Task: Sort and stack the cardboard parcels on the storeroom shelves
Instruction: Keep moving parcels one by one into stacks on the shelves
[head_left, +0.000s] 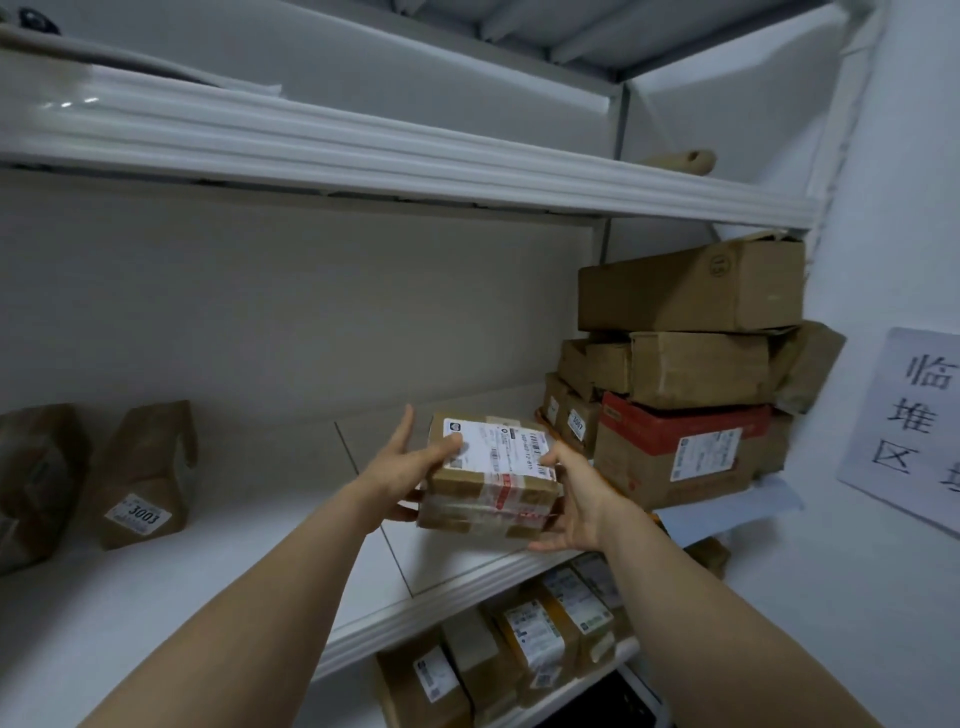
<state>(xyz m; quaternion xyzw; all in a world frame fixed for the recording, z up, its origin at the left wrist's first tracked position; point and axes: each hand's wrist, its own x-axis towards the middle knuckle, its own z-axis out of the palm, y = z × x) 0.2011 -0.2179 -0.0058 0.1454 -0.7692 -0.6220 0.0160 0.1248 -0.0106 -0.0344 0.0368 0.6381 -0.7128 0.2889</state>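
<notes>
I hold a small taped cardboard parcel (493, 475) with a white shipping label over the middle white shelf (234, 561). My left hand (410, 467) grips its left side, thumb lying on the label and index finger pointing up. My right hand (574, 499) grips its right side, thumb on top and fingers under it. At the right end of the shelf stands a stack of parcels: a red-topped box (675, 447) at the bottom, brown boxes (696, 369) in the middle, a larger brown box (691, 291) on top.
Two brown parcels (145, 473) stand at the shelf's left, one labelled 3003. Several labelled parcels (524, 639) lean in a row on the shelf below. A paper sign (909, 426) hangs on the right wall. The upper shelf (415, 166) carries a roll-like object (685, 161).
</notes>
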